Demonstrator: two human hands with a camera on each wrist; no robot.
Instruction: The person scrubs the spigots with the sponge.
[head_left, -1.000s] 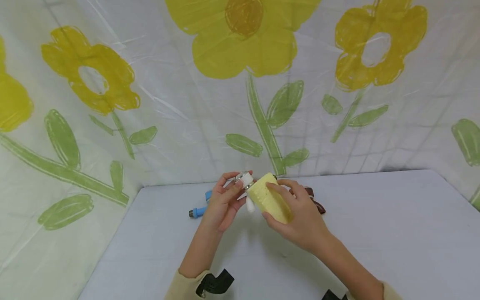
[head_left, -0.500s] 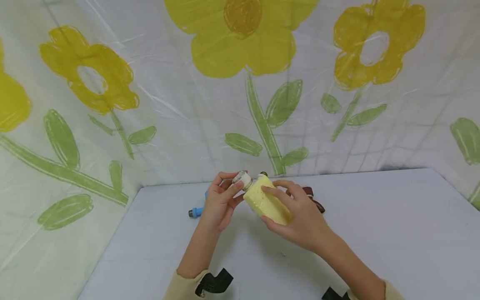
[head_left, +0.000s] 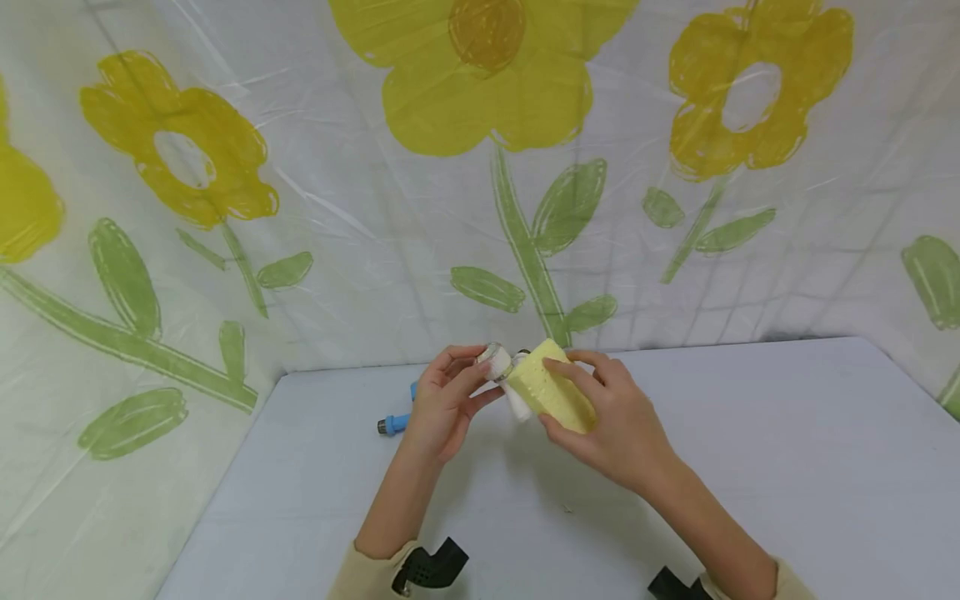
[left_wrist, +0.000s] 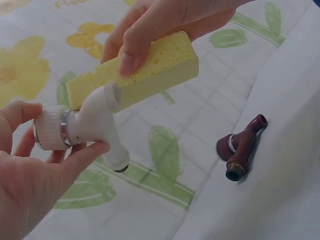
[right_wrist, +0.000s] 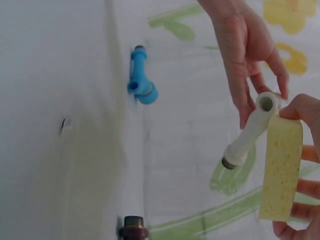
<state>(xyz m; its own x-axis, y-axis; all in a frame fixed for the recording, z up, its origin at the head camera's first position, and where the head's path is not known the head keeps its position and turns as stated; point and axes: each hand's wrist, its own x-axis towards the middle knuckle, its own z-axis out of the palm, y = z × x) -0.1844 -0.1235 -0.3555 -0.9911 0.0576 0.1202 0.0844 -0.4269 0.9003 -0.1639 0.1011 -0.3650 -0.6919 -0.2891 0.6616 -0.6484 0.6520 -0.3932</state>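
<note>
A white plastic tap (left_wrist: pixel 97 117) with a ribbed knob and a silver ring is held up over the table. My left hand (head_left: pixel 450 400) grips it by the knob, thumb and fingers around that end, as the left wrist view shows. A porous yellow sponge block (head_left: pixel 551 387) is in my right hand (head_left: pixel 626 429), pinched between thumb and fingers. Its end lies against the tap's body, beside the open pipe mouth in the right wrist view. The tap's threaded end (right_wrist: pixel 229 163) points down and away from the sponge. In the head view the sponge partly covers the tap.
A blue tap (right_wrist: pixel 141 77) lies on the white table (head_left: pixel 787 467) near its back edge, behind my left hand. Farther right lies a dark red tap (left_wrist: pixel 242 147). Behind the table hangs a flower-printed sheet (head_left: pixel 360 275). A small whitish speck (head_left: pixel 567 509) sits near the table's middle.
The sponge dipped left over the tap, then moved back right and up, uncovering the tap's lower end. My left hand kept its grip and shifted slightly right. The dark red tap became hidden in the head view.
</note>
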